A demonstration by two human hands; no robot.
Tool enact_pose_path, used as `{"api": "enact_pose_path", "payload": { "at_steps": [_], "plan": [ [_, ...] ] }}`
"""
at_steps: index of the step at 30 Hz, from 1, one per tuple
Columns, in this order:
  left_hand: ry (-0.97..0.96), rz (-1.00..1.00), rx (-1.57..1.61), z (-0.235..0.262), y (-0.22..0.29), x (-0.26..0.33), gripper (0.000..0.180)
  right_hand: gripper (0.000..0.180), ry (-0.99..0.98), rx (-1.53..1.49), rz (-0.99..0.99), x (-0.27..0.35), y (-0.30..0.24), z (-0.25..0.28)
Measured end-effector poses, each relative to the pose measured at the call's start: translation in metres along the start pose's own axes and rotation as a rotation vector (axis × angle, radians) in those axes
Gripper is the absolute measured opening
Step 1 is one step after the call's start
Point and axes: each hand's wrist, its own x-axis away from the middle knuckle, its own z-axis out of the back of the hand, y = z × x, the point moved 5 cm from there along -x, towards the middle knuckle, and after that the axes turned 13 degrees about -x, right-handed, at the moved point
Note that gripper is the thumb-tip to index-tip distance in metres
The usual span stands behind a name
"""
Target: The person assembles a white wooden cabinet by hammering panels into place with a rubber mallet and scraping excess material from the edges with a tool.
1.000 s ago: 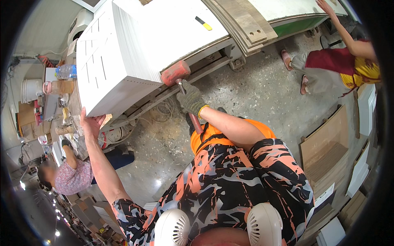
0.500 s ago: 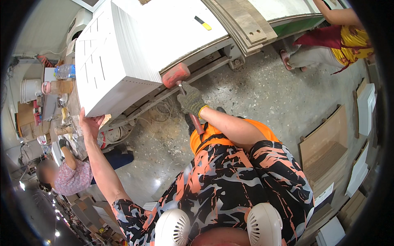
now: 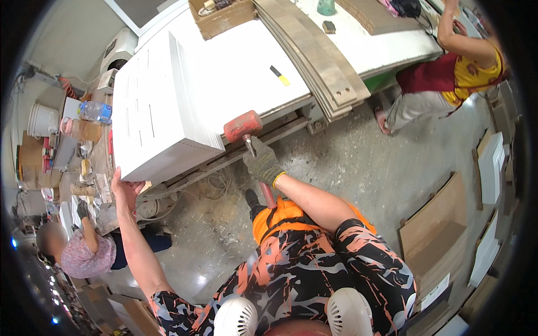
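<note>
A tall stack of white slotted panels [image 3: 143, 106] stands on the near left corner of the white worktable [image 3: 224, 61]. My bare left hand [image 3: 126, 189] grips the stack's lower near-left corner, the thumb and fingers against its edges. In a grey-green knitted glove, my right hand [image 3: 262, 161] is wrapped round the handle of a mallet with a worn red head [image 3: 242, 126]. That head is just right of the stack's near right corner, over the table's front edge, with a small gap between them. The handle's reddish end points down toward my waist.
A yellow-and-black utility knife [image 3: 279, 75] lies on the table, left of long grey-brown boards [image 3: 319, 56]. A cardboard box [image 3: 224, 19] sits at the back. One person [image 3: 89, 252] works at left, another [image 3: 448, 73] at far right. Brown panels [image 3: 434, 224] lean at right.
The view has shifted, showing more of the table's back. The mallet head has turned and come away from the stack's corner. My left hand keeps its place at the stack.
</note>
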Motion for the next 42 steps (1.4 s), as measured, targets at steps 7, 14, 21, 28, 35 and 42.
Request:
{"api": "enact_pose_path", "payload": {
  "at_steps": [7,14,21,28,35,42],
  "plan": [
    [-0.033,0.029,0.019,0.013,-0.011,-0.008,0.085,0.048,-0.025,0.183,0.145,-0.106,-0.023,0.027],
    [0.054,0.052,0.055,0.018,-0.022,-0.001,0.082,0.012,-0.169,0.151,-0.204,-0.211,-0.07,0.008],
    [0.032,0.048,0.095,0.004,-0.009,-0.003,0.084,0.016,-0.174,0.25,-0.043,-0.393,-0.02,0.063],
    [0.053,0.084,0.103,0.009,-0.014,0.003,0.074,0.03,-0.176,1.182,0.15,-0.362,-0.056,0.067],
    [-0.005,0.08,0.086,0.014,-0.024,-0.012,0.074,0.044,-0.274,1.273,0.637,-0.241,-0.03,0.043],
    [0.035,0.089,0.067,0.012,-0.025,-0.013,0.076,0.056,-0.062,1.231,0.361,-0.184,0.001,0.051]
  ]
}}
